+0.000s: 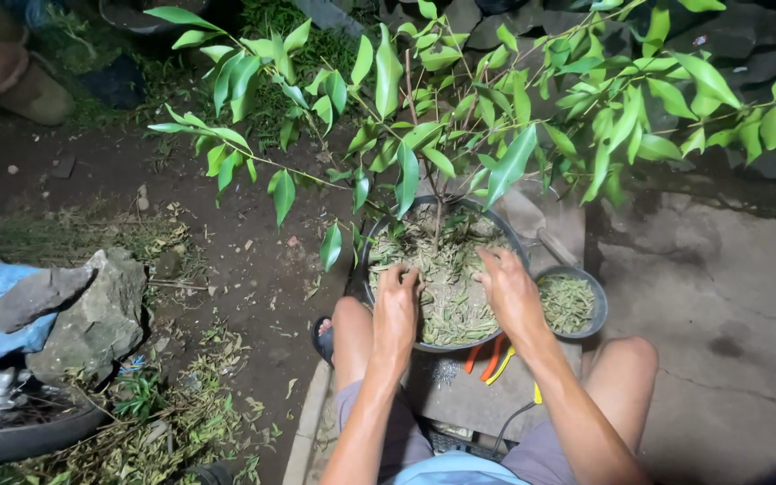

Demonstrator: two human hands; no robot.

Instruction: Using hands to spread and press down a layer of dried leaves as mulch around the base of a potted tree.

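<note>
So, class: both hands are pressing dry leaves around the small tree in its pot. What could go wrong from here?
1. The left hand or right hand might knock the thin trunk and loosen it.
2. Leaves could spill over the pot rim.
3. The orange-handled tool by the knees could get knelt on.

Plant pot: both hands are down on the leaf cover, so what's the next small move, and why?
Probably spread the dry leaf litter toward the far rim of the pot. Both the left hand and right hand rest palm-down on the near side, while the trunk rises further back.
</note>
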